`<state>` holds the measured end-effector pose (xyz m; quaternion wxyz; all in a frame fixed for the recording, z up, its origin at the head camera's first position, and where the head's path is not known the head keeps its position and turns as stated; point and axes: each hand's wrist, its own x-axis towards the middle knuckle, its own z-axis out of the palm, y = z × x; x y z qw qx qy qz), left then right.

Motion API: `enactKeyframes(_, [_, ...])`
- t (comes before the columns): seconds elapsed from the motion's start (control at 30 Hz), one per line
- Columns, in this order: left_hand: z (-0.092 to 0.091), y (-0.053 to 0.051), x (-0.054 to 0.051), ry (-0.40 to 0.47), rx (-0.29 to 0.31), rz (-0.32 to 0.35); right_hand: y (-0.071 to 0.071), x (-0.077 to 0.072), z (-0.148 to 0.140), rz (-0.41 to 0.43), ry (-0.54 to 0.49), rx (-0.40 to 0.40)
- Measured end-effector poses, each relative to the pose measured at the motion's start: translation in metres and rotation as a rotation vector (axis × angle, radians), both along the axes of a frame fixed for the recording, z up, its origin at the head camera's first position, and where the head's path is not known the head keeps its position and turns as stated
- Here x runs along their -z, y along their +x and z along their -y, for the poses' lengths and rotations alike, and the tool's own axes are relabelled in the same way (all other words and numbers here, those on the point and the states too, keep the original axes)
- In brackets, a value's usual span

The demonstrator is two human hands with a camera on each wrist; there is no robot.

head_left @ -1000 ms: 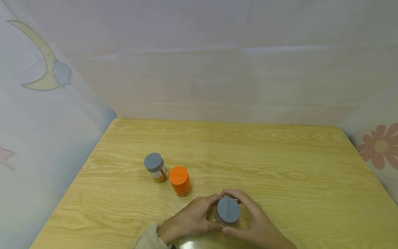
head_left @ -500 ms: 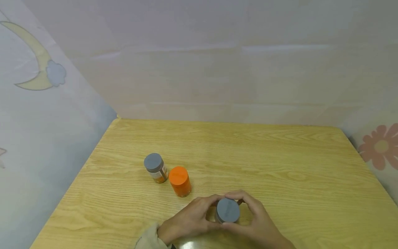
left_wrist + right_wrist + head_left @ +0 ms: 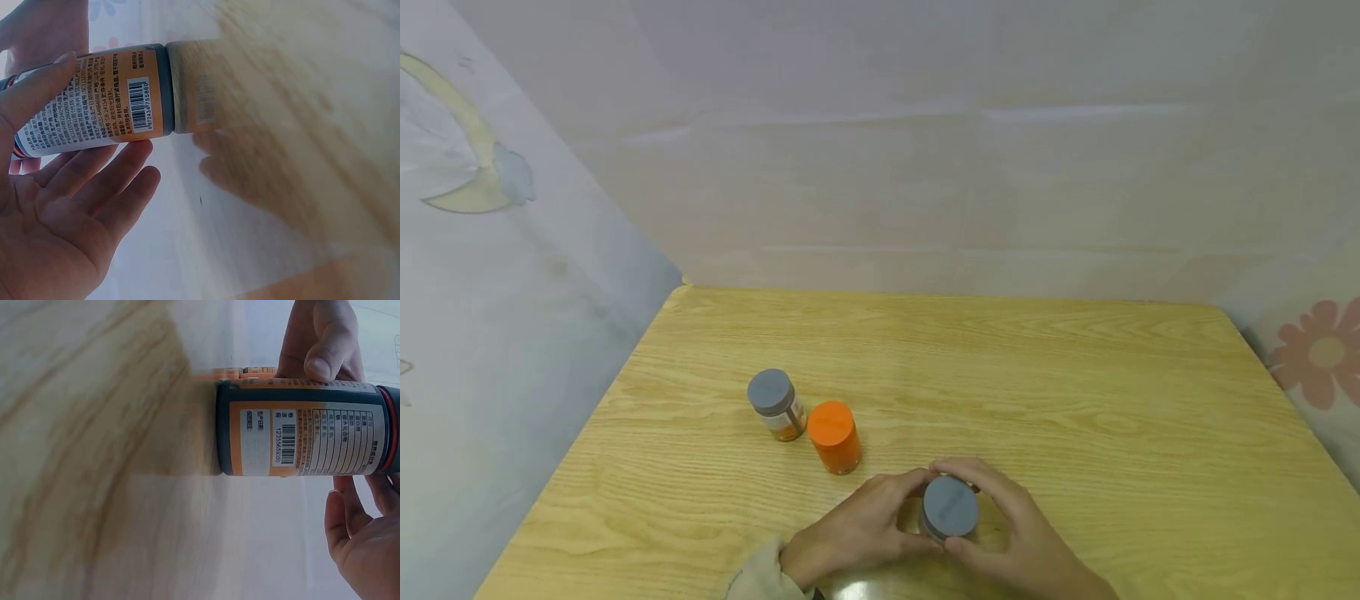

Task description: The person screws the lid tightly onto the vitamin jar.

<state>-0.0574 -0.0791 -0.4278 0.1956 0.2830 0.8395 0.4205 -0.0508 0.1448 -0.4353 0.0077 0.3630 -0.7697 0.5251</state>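
Note:
A jar with a grey lid stands upright on the table at the front, between both hands. My left hand holds the jar's body, thumb on one side and fingers on the other. My right hand pinches the grey lid's rim between thumb and fingers. The jar's label is orange and white, with a barcode and printed text. In the right wrist view, the left thumb rests on the label and the right fingers lie near the lid end.
To the left of the hands stand an orange-lidded jar and, just behind it, another grey-lidded jar. The wooden table reaches back to a pale cloth wall. More cloth hangs at both sides.
The right fingers have shifted back and forth around the lid's rim, and the mark on the lid has turned a little. The left hand and the other jars have stayed in place.

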Motion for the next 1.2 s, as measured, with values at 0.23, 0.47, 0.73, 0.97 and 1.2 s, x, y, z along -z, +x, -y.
enactKeyframes(0.23, [0.0001, 0.0008, 0.0002, -0.008, -0.004, -0.006, 0.0009, 0.0001, 0.0022, 0.034, -0.046, 0.015])
enactKeyframes(0.47, [-0.0002, 0.0002, 0.0001, -0.004, -0.012, 0.016, 0.0045, 0.0023, 0.0064, 0.086, -0.036, 0.105])
enactKeyframes(0.73, [0.0006, -0.0002, 0.0023, 0.01, 0.015, -0.019, -0.0006, -0.0006, -0.0015, 0.017, 0.009, -0.044])
enactKeyframes(0.97, [0.0008, -0.0005, 0.0043, 0.002, 0.013, -0.032, -0.001, -0.0002, -0.0011, 0.04, -0.006, -0.006])
enactKeyframes(1.2, [0.0, -0.0005, 0.0052, 0.0, -0.004, -0.021, 0.0029, 0.0058, 0.0045, 0.06, -0.043, 0.089])
